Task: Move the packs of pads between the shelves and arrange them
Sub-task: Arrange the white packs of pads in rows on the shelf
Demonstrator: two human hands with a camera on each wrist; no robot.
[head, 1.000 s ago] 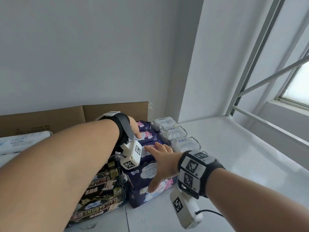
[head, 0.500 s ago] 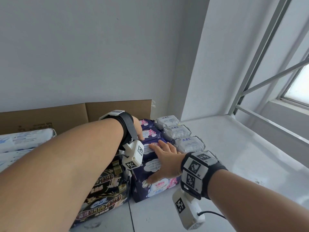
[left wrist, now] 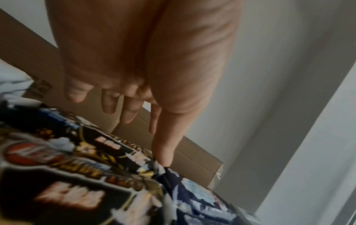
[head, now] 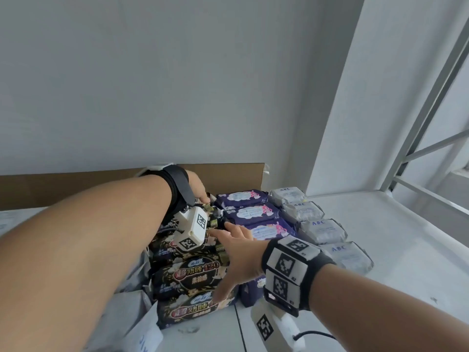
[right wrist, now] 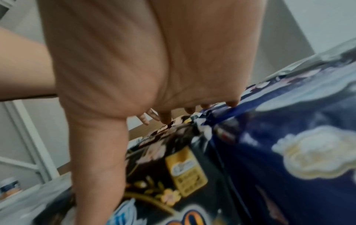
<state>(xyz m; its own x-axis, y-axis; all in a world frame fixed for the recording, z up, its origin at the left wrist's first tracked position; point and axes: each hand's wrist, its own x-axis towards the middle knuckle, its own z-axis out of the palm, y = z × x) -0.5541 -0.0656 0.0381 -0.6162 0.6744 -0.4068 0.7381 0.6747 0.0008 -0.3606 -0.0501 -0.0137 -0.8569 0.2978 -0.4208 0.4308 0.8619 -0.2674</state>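
Three rows of packs lie on the white shelf: black packs, purple packs and grey ABC packs. My left hand reaches over to the far end of the black row, fingers straight, one fingertip touching the corner of a black pack. My right hand lies spread across the seam between the black pack and the purple pack, fingertips on the seam, thumb down on the black side. Neither hand grips anything.
A brown cardboard sheet stands against the wall behind the packs. White packs lie at the left. The shelf's metal frame rises at the right, with bare shelf surface in front of it.
My right hand has slid left from the top of the purple packs onto the seam with the black packs. The left hand stays at the far end of the rows.
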